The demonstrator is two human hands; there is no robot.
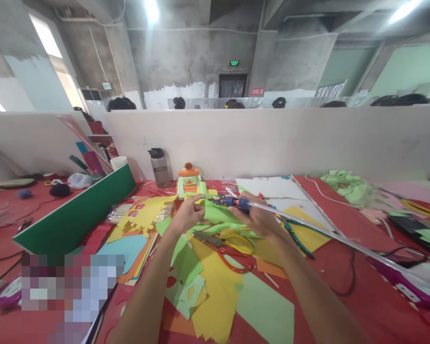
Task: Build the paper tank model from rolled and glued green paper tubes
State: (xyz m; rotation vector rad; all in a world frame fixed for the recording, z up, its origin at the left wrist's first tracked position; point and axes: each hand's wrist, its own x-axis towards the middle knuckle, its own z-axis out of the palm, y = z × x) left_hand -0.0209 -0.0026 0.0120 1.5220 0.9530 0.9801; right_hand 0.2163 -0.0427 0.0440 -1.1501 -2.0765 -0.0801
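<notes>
My right hand [260, 217] grips a blue hot glue gun [238, 204], its speckled dark front pointing left. A long clear glue stick [308, 220] runs out of its back over my right forearm. My left hand [188, 213] has its fingers curled at the edge of a light green paper sheet [217, 214], just left of the nozzle. A rolled part of green paper [202, 188] stands behind the fingertips. Beneath my hands lie scissors with red and yellow handles [236, 253] on yellow paper [215, 286]. Orange and green paper model [188, 181] stands behind.
Teal-handled pliers [297, 239] lie right of my right hand. A water bottle [159, 167] stands by the white partition [272, 143]. A green board [79, 210] stands at the left. Cut paper scraps [347, 186] and a cable [351, 272] lie on the red table.
</notes>
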